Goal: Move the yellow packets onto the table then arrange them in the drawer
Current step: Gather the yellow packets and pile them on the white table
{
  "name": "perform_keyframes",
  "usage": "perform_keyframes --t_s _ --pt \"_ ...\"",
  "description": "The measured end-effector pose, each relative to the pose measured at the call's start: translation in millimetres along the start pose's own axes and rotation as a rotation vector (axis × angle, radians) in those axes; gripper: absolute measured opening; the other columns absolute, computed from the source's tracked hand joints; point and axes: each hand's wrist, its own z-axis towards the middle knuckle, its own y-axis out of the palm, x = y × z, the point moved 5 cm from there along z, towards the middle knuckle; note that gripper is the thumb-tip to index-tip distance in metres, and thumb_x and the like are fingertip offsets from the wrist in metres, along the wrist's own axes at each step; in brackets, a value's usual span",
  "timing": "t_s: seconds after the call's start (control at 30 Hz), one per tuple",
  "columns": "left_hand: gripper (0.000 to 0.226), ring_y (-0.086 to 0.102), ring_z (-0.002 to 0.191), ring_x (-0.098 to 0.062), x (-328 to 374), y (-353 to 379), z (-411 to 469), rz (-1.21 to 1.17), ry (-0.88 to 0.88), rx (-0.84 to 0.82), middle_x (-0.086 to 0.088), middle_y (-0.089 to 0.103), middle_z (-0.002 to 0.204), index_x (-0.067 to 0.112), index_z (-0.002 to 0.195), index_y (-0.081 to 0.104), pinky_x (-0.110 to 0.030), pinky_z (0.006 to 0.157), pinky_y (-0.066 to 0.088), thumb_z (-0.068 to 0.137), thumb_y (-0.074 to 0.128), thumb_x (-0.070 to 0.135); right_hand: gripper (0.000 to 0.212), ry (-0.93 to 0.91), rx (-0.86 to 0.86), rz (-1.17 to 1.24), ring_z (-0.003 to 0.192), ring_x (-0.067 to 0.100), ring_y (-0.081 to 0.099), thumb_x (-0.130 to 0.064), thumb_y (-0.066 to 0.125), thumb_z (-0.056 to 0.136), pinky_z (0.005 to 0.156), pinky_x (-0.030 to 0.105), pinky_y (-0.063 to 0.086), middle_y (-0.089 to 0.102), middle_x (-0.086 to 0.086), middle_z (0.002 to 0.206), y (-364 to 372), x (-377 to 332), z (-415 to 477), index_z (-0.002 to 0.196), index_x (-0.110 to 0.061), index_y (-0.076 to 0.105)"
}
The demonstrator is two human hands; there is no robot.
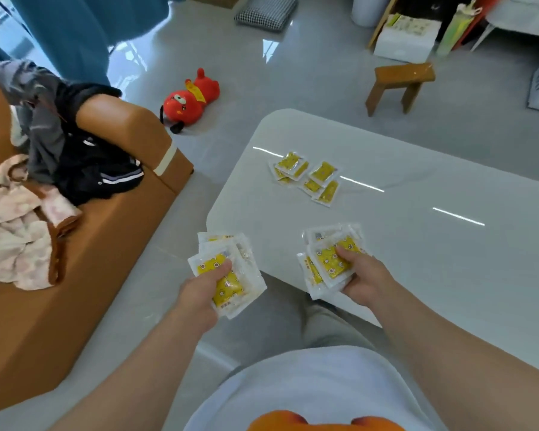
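Observation:
My left hand [199,290] grips a fanned stack of yellow packets [231,269] in clear wrappers, held just off the near left corner of the white table [417,244]. My right hand [364,281] grips a second stack of yellow packets [330,259] over the table's near edge, thumb on top. Several more yellow packets [308,177] lie in a loose pile on the table further back. No drawer is in view.
A brown sofa [75,275] with heaped clothes [44,169] stands at the left. A red plush toy [190,99] lies on the floor beyond the table. A small wooden stool [399,85] stands at the back right, with boxes behind it.

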Motion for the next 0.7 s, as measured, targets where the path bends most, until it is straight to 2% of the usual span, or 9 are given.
perform_keyframes --t_s 0.2,0.33,0.43,0.5,0.6,0.67,0.7 --pt "0.038 0.077 0.084 -0.027 42 105 55 0.081 -0.065 0.022 -0.010 0.078 0.101 0.012 0.118 0.071 -0.041 0.059 0.061 0.081 0.083 0.014 0.043 0.060 0.098 -0.083 0.096 0.036 0.075 -0.005 0.078 0.086 0.080 0.061 0.059 0.076 0.013 0.111 -2 -94 75 0.126 -0.015 0.065" --pt "0.036 0.076 0.081 -0.029 60 187 96 0.138 -0.085 0.028 -0.010 0.078 0.099 0.018 0.112 0.070 -0.045 0.058 0.061 0.079 0.085 0.013 0.027 0.055 0.164 -0.143 0.096 0.032 0.074 -0.003 0.077 0.088 0.089 0.060 0.057 0.075 0.010 0.109 2 -145 129 0.103 -0.021 0.063" --pt "0.041 0.075 0.086 -0.032 65 238 134 0.194 -0.102 0.046 -0.009 0.076 0.102 0.020 0.111 0.069 -0.053 0.067 0.062 0.075 0.089 0.015 0.029 0.056 0.229 -0.160 0.093 0.031 0.073 -0.003 0.078 0.087 0.087 0.057 0.058 0.073 0.008 0.103 6 -171 178 0.095 -0.023 0.058" --pt "0.043 0.074 0.087 -0.032 67 266 162 0.235 -0.123 0.058 -0.008 0.075 0.104 0.022 0.109 0.066 -0.055 0.069 0.061 0.074 0.090 0.016 0.032 0.046 0.246 -0.173 0.092 0.030 0.074 -0.004 0.081 0.083 0.085 0.057 0.059 0.073 0.008 0.104 12 -184 213 0.101 -0.021 0.061" --pt "0.039 0.074 0.084 -0.028 66 307 210 0.316 -0.148 0.057 -0.005 0.074 0.100 0.024 0.103 0.064 -0.049 0.063 0.062 0.075 0.090 0.017 0.047 0.027 0.279 -0.204 0.092 0.030 0.075 -0.008 0.085 0.078 0.082 0.057 0.060 0.075 0.006 0.111 10 -196 273 0.118 -0.022 0.064" --pt "0.040 0.073 0.082 -0.026 70 331 241 0.375 -0.127 0.054 -0.004 0.073 0.099 0.023 0.104 0.064 -0.047 0.061 0.062 0.074 0.090 0.017 0.045 0.002 0.281 -0.230 0.091 0.028 0.076 -0.007 0.083 0.079 0.079 0.053 0.062 0.075 0.006 0.108 8 -202 307 0.118 -0.020 0.064" --pt "0.042 0.073 0.083 -0.026 73 340 256 0.405 -0.114 0.061 -0.003 0.073 0.099 0.022 0.105 0.064 -0.048 0.066 0.062 0.073 0.091 0.018 0.045 -0.005 0.272 -0.252 0.091 0.027 0.076 -0.008 0.083 0.079 0.077 0.051 0.063 0.075 0.005 0.108 9 -204 322 0.118 -0.020 0.065"
